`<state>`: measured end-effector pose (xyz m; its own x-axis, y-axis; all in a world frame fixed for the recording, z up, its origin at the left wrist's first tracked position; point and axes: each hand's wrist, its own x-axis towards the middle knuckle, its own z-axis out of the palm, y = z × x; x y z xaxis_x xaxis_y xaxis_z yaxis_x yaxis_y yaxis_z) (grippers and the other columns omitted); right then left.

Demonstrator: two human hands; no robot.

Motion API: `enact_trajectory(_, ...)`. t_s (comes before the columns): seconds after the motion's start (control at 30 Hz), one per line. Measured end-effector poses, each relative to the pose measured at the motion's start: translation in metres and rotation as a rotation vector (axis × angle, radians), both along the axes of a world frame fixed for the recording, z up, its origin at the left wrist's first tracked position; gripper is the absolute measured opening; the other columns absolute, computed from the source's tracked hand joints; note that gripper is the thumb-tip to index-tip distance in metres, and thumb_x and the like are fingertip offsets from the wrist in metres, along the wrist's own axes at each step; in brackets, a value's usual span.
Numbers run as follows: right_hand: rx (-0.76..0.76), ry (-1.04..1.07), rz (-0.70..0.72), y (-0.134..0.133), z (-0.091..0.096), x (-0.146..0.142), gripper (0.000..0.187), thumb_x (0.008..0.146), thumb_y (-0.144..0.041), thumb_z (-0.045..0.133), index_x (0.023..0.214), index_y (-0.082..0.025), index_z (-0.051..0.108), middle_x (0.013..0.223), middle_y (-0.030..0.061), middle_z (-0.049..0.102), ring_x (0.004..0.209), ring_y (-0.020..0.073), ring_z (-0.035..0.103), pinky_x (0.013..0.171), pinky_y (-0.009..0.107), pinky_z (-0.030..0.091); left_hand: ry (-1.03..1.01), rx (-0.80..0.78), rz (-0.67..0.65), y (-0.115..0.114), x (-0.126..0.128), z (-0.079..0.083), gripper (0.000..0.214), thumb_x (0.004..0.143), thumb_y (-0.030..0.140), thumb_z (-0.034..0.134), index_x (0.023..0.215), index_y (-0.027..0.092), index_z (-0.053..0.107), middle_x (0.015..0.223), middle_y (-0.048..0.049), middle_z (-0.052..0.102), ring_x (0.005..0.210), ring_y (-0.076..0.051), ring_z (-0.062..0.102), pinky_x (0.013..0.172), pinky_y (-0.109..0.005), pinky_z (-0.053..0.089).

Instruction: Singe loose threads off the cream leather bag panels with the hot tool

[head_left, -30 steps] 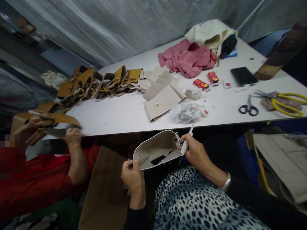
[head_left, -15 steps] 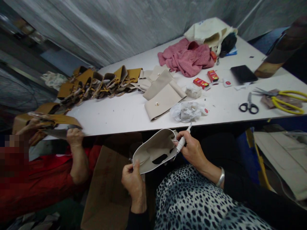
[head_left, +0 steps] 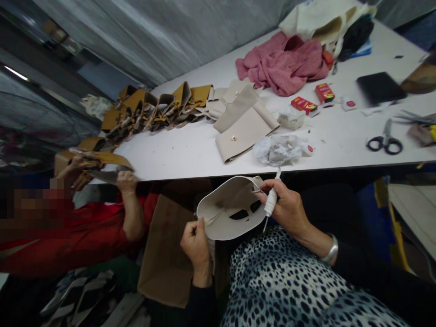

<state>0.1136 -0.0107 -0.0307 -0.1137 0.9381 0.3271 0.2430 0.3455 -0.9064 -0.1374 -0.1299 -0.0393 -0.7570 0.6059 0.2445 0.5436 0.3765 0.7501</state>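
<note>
Above my lap, a beige bag body (head_left: pixel 218 227) is held up, its mouth gaping towards me and dark slots showing in its wall. My left hand (head_left: pixel 197 247) pinches its left rim between thumb and fingers. At the right rim my right hand (head_left: pixel 288 204) grips the bag's edge with its fingertips. The same hand also holds a white-handled awl (head_left: pixel 271 202), whose thin metal spike points down. Just beyond, on the table, are finished-looking beige bags with a small metal stud (head_left: pixel 243 131) and a crumpled clear plastic bag (head_left: pixel 281 150).
Along the white table (head_left: pixel 184 159) stand a row of mustard bags (head_left: pixel 143 109), a pink cloth (head_left: pixel 282 63), red boxes (head_left: pixel 304 105), black-handled scissors (head_left: pixel 384 141) and a dark flat object (head_left: pixel 380 88). A co-worker in red (head_left: pixel 102 227) sits left. A cardboard box (head_left: pixel 170 254) stands between us.
My view has turned left, so the table's things sit further right. The bag mouth is tilted more towards me, and the awl's spike now shows clearly below my right hand.
</note>
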Motion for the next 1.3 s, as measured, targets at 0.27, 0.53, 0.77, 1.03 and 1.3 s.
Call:
enact_trajectory(0.27,0.103,0.029,0.244,-0.009,0.024,-0.003,0.002,0.093,-0.022,0.064,0.092,-0.024,0.065,0.085,0.0011,0.071,0.073,0.0164,0.066,0.068,0.028,0.052,0.005,0.302,-0.116,0.024,-0.017,0.043,0.029,0.095,0.042,0.061,0.078,0.019,0.068,0.078,-0.0021,0.066,0.079,-0.019,0.064,0.082,-0.032,0.051)
enact_trajectory(0.53,0.182,0.095,0.434,-0.004,0.053,-0.019,0.006,0.096,-0.018,0.062,0.094,-0.024,0.062,0.092,0.0023,0.072,0.083,0.0177,0.067,0.077,0.031,0.053,-0.217,-0.108,-1.092,0.088,0.002,0.137,0.062,0.073,0.062,0.078,0.119,0.021,0.078,0.122,-0.0176,0.073,0.122,-0.037,0.065,0.108,-0.052,0.048)
enact_trajectory(0.77,0.117,0.148,0.175,0.012,0.027,-0.024,0.003,0.095,-0.022,0.067,0.095,-0.024,0.065,0.091,0.0027,0.073,0.081,0.0184,0.068,0.074,0.031,0.054,-0.161,-0.159,-1.193,0.122,0.033,0.103,0.039,0.074,0.031,0.079,0.113,0.023,0.080,0.109,-0.0116,0.079,0.101,-0.031,0.075,0.092,-0.040,0.057)
enact_trajectory(1.03,0.029,0.192,0.049,0.028,0.014,-0.032,0.003,0.094,-0.026,0.069,0.092,-0.023,0.068,0.089,0.0023,0.074,0.075,0.0173,0.068,0.070,0.028,0.053,-0.258,-0.168,-1.019,0.143,0.050,0.075,0.012,0.076,0.022,0.074,0.086,0.021,0.079,0.081,-0.0051,0.076,0.078,-0.023,0.068,0.077,-0.032,0.054)
enact_trajectory(1.3,-0.047,0.274,0.059,0.033,0.019,-0.012,0.018,0.100,-0.038,0.065,0.111,-0.025,0.065,0.097,0.0035,0.077,0.086,0.0184,0.073,0.078,0.029,0.058,-0.652,-0.217,-0.945,0.160,0.009,0.091,0.017,0.070,0.032,0.082,0.072,0.018,0.073,0.066,-0.0027,0.064,0.057,-0.016,0.056,0.057,-0.027,0.044)
